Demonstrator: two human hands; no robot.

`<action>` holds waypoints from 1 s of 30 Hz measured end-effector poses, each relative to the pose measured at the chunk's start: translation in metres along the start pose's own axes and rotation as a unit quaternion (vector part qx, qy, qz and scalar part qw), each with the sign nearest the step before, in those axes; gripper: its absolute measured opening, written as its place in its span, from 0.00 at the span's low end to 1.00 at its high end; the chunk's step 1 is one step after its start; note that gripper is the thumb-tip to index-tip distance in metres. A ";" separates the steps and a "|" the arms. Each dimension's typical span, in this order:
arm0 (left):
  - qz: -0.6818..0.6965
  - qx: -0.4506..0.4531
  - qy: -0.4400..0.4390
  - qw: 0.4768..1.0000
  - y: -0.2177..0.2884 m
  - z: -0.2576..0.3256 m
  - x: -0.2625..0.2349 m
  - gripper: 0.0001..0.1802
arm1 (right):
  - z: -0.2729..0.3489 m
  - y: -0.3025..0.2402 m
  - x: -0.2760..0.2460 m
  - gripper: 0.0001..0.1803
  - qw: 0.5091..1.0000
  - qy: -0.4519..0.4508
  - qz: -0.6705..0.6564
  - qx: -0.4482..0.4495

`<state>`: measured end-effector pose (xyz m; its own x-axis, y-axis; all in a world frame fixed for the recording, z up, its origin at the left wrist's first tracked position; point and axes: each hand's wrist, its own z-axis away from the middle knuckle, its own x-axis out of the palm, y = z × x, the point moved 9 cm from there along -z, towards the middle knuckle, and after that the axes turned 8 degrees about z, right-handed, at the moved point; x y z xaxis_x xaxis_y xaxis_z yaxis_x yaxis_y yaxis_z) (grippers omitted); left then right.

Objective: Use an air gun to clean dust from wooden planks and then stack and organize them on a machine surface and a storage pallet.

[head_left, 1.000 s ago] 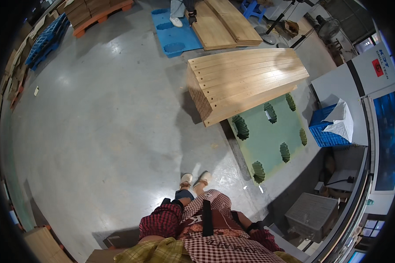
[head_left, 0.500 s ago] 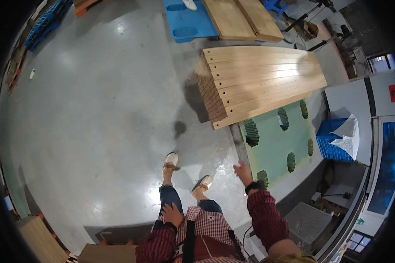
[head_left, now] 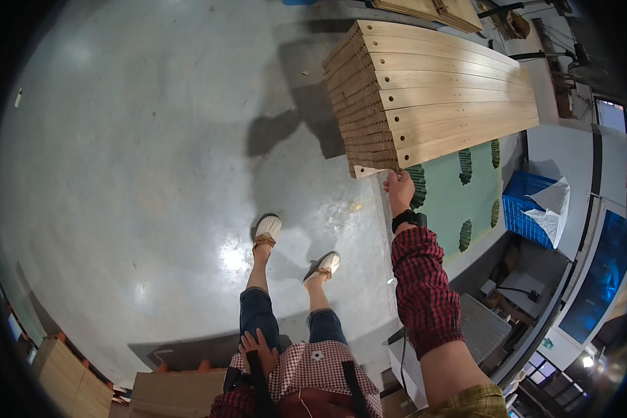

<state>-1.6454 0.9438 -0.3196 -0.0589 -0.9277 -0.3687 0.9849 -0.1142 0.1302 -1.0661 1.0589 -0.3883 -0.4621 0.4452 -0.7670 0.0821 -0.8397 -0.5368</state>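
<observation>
A tall stack of pale wooden boards (head_left: 453,90) lies ahead and to the right, each top board with a round hole near its end. Low on the stack, the end of one board (head_left: 364,171) juts out toward me. My right hand (head_left: 399,189) is at the near corner of the stack, its fingers curled in against that board's edge; the fingertips are partly hidden. Below, my left hand (head_left: 259,352) rests with fingers spread on my thigh and checked apron (head_left: 317,359), holding nothing.
A green sheet with dark ragged holes (head_left: 442,184) lies beside the stack. At the right stand a blue crate (head_left: 526,202) with a white sack and a grey metal box (head_left: 482,324). More boards (head_left: 432,8) lie beyond; cardboard (head_left: 181,393) is at the lower left.
I have stepped closer to the stack. My right hand has reached forward from above the floor to the stack's near corner. My left hand stays on my thigh.
</observation>
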 end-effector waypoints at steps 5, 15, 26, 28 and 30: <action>-0.034 0.025 -0.011 0.999 -0.008 -0.006 0.001 0.45 | -0.008 -0.002 0.000 0.12 0.999 0.035 0.041 0.001; -0.024 0.038 0.023 0.999 -0.004 -0.005 -0.011 0.45 | -0.013 0.011 0.013 0.04 0.987 0.044 -0.154 0.034; -0.022 0.045 0.040 0.998 0.014 -0.006 -0.030 0.45 | -0.030 0.046 0.089 0.05 0.958 -0.221 -0.181 -0.012; -0.007 0.047 0.041 0.998 0.017 -0.009 -0.031 0.44 | -0.032 0.063 0.083 0.06 0.875 -0.121 -0.451 0.128; 0.009 0.051 0.042 0.998 0.022 -0.012 -0.031 0.44 | -0.034 0.064 0.080 0.05 0.867 -0.132 -0.462 0.130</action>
<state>-1.6204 0.9747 -0.3160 -0.0236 -0.8971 -0.4413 0.9639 -0.1374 0.2279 -1.0681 1.0513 -0.4959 -0.4128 0.9077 0.0747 -0.6166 -0.2181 -0.7565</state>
